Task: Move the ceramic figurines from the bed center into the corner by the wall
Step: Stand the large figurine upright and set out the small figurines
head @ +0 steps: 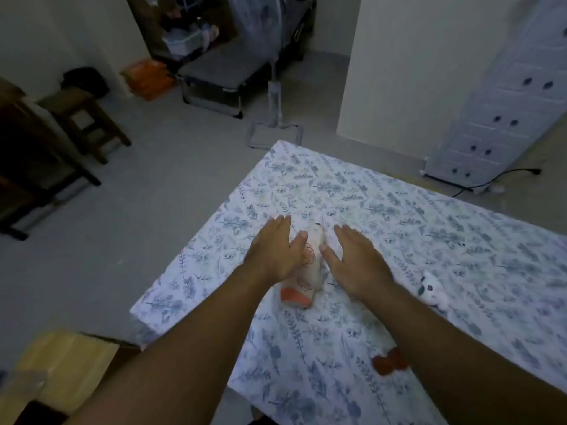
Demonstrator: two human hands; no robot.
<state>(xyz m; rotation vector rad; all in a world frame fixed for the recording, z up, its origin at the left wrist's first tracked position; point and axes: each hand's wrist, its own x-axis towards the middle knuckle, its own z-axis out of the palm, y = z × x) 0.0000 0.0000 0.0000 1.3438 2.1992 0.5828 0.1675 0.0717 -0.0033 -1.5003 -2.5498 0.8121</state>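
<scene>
A white ceramic figurine [311, 265] with red line drawings and an orange base lies on its side on the floral bed sheet [352, 194]. My left hand [274, 251] rests flat on its left side, thumb touching it. My right hand [354, 259] lies flat on its right side, thumb against it. Both hands have fingers stretched out and neither closes around it. A second white figurine [431, 291] with dark spots lies just right of my right forearm. A small red-orange piece [388, 363] sits on the sheet, partly hidden by my right forearm.
The bed's near-left corner [138, 314] drops to a grey floor. A standing fan base [274, 133] sits beyond the bed's far corner. A white drawer tower [503, 118] with a cable stands at right. Wooden stool [86, 118] and dark furniture are at left; a yellow box [61, 363] is lower left.
</scene>
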